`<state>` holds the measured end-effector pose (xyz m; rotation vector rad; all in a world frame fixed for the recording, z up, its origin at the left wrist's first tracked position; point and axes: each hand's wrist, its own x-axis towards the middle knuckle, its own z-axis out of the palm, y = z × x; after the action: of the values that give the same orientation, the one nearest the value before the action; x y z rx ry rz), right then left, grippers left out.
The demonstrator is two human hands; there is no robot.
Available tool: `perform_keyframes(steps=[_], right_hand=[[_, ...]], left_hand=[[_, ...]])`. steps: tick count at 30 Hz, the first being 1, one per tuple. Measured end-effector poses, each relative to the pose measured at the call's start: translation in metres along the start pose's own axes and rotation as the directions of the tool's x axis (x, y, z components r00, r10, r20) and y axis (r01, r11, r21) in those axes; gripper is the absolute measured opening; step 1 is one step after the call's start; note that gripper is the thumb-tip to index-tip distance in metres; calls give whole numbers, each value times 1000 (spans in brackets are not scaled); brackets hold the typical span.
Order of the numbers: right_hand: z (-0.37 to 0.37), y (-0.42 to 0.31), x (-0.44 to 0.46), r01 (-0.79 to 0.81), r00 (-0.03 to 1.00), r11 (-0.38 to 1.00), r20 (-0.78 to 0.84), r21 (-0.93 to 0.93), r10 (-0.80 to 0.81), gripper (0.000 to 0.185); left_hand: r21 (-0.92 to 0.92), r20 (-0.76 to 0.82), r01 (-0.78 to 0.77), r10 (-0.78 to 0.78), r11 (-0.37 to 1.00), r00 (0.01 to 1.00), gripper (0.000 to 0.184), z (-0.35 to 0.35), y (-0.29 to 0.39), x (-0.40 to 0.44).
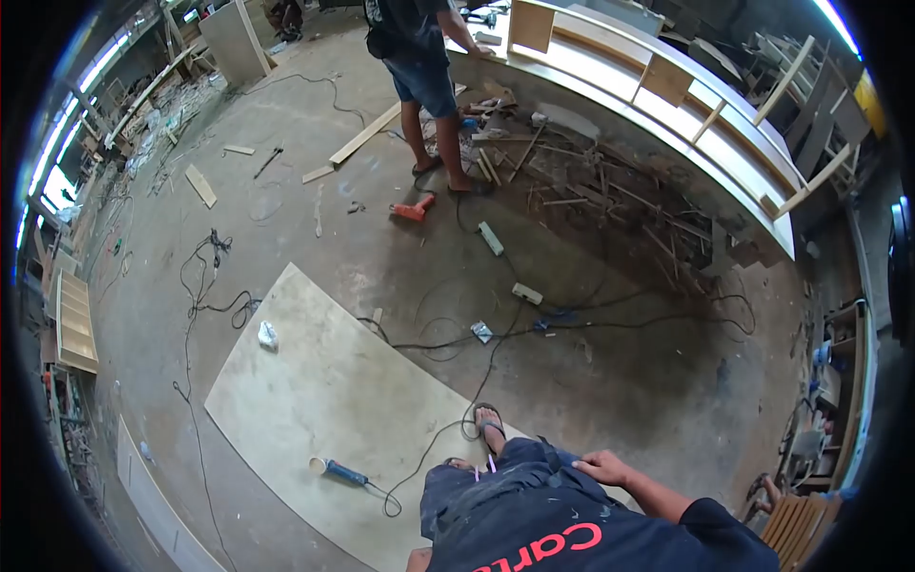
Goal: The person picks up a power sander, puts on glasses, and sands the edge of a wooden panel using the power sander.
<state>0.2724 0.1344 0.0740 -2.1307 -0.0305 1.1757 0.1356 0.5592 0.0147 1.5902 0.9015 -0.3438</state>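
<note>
My right hand (602, 467) rests against the side of my dark shorts (519, 474), its fingers curled in at the cloth; anything inside them is hidden. Only a bit of skin at the bottom edge, seemingly my left hand (419, 561), shows beside my shirt, and its fingers are out of sight. One sandalled foot (489, 426) stands at the edge of a large pale board (315, 381) on the floor. On that board lie a blue corded power tool (345, 473) with a round pale end, and a small crumpled white packet (268, 336).
Another person (419, 76) stands by a long white workpiece (648, 105) with wooden dividers. A red tool (413, 209) lies near their feet. Power strips (491, 238) and black cables (572, 325) cross the floor. Scrap wood (620, 195) is heaped under the workpiece. A slatted wooden piece (801, 524) stands right.
</note>
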Motion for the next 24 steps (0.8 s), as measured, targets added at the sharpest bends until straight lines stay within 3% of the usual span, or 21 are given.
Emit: perform_keyframes(steps=[6, 8, 10, 11, 16, 20, 23, 24], right_hand=[[-12, -6, 46, 5, 999, 988, 48, -151, 2, 37], [-12, -16, 50, 128, 991, 985, -45, 119, -124, 38], [-6, -23, 54, 264, 962, 888, -171, 378, -213, 38], [-5, -22, 55, 263, 962, 887, -175, 379, -211, 38], [-9, -6, 58, -19, 999, 957, -29, 291, 29, 36], [-11, -3, 46, 55, 989, 965, -149, 257, -17, 34], [-3, 20, 27, -55, 976, 960, -187, 276, 110, 36], [0, 27, 18, -165, 946, 906, -198, 389, 257, 37]], left_hand=[[6, 69, 87, -87, 996, 994, 41, 12, 9, 12], [2, 78, 104, -104, 995, 991, 41, 11, 7, 12], [-5, 91, 118, -117, 993, 989, 40, 2, 3, 8], [-8, 102, 127, -125, 992, 987, 39, 3, 1, 10], [-69, 108, 182, -174, 981, 979, 38, 19, -1, 12], [-148, 155, 261, -239, 954, 959, 36, 17, -23, -8], [-198, 280, 426, -365, 883, 888, 35, 1, -68, -61], [-209, 341, 491, -407, 846, 847, 35, -16, -86, -84]])
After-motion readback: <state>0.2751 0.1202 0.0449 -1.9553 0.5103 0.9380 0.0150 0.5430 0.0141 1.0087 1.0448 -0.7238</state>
